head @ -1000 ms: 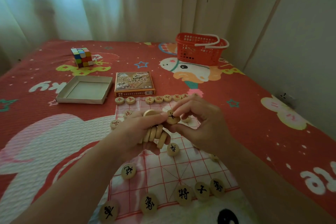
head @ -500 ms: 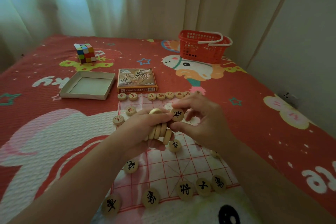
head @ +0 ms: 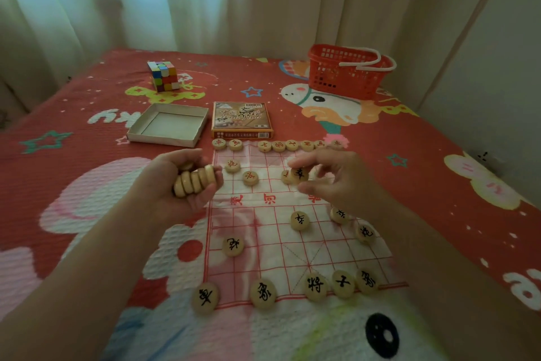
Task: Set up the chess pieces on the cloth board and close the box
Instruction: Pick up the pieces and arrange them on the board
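A white cloth board (head: 272,255) with red grid lines lies on the bed. Round wooden pieces with red characters line its far edge (head: 278,145); black-character pieces (head: 314,286) sit along the near edge and in the near half. My left hand (head: 175,185) grips a stack of several wooden pieces (head: 194,180) left of the board. My right hand (head: 336,182) pinches one black-character piece (head: 299,174) above the board's far half. The empty box tray (head: 168,125) and the printed box lid (head: 241,120) lie side by side beyond the board.
A colourful cube puzzle (head: 163,76) stands at the back left of the red patterned bedspread. A red plastic basket (head: 348,70) with white handles sits at the back right. Curtains hang behind the bed and a wall runs along the right.
My hands have drawn apart: the left went left with the stack, and the right carries the single black-character piece a little to the right over the board.
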### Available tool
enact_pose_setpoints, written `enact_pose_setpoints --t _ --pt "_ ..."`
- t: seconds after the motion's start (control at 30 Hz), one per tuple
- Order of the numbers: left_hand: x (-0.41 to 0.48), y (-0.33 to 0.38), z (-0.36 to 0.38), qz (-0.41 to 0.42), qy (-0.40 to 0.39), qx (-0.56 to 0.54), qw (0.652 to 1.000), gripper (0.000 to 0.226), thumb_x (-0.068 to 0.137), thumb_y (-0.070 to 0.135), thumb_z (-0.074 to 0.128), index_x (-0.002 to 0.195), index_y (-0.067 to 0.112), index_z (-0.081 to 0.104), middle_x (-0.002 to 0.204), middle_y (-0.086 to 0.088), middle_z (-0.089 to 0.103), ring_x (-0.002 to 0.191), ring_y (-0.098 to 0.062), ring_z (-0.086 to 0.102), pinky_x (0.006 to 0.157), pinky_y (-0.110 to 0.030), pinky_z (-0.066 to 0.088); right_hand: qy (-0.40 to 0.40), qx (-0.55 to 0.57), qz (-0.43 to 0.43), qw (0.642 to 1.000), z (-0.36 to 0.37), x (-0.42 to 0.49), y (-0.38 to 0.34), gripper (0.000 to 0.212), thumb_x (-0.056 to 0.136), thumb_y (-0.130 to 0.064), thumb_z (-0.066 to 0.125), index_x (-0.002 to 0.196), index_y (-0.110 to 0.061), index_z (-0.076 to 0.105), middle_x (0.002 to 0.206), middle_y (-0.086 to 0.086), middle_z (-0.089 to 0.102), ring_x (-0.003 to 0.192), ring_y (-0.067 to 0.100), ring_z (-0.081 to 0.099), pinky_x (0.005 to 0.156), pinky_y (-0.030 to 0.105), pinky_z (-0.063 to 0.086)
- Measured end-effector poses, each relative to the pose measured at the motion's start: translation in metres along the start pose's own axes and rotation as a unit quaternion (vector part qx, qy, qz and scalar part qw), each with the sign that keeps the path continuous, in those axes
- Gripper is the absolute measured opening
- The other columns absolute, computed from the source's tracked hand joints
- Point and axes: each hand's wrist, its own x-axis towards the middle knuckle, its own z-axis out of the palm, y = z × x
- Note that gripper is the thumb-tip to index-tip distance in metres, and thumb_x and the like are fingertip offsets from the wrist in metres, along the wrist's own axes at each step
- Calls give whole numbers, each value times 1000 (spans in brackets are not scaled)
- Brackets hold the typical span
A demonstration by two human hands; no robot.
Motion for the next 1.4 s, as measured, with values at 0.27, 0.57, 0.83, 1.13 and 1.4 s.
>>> enact_pose_setpoints --t 0.27,0.57,0.83,1.13,1.4 --pt "-3 -2 -13 -8 -19 28 999 42 87 44 47 60 11 44 67 -11 55 48 -20 60 33 -25 48 -184 -55 -38 981 41 3 -15 27 75 -10 71 102 -13 70 91 -9 66 80 -10 55 71 5 40" --pt "-1 -8 -20 -30 -100 33 994 38 85 38 30 65 10 46 70 -12 55 50 -24 59 34 -23 46 -220 -98 -36 970 54 4 -16 28 77 -8 68 105 -13 68 95 -1 69 83 9 60 72 15 46" --pt "-2 -12 -18 -11 -124 114 986 20 74 28 57 77 8 55 68 -6 57 48 -15 60 31 -19 44 -178 -95 -57 978 48 11 -18 33 75 -17 74 107 -16 66 96 -12 63 78 4 54 66 12 42" --pt "-3 -21 -13 52 -118 234 964 11 86 10 53 81 12 64 61 -4 60 51 -11 58 38 -18 45 -78 -35 -72 994 62 32 -42 36 76 -10 73 111 -10 65 92 2 62 68 11 55 62 8 39" --pt "-3 -17 -13 -9 -120 162 979 26 76 18 50 92 1 60 71 -11 64 46 -16 60 34 -17 38 -32 -51 -102 993 62 30 -32 27 75 -14 70 101 -8 70 82 -1 62 64 6 52 62 10 40"
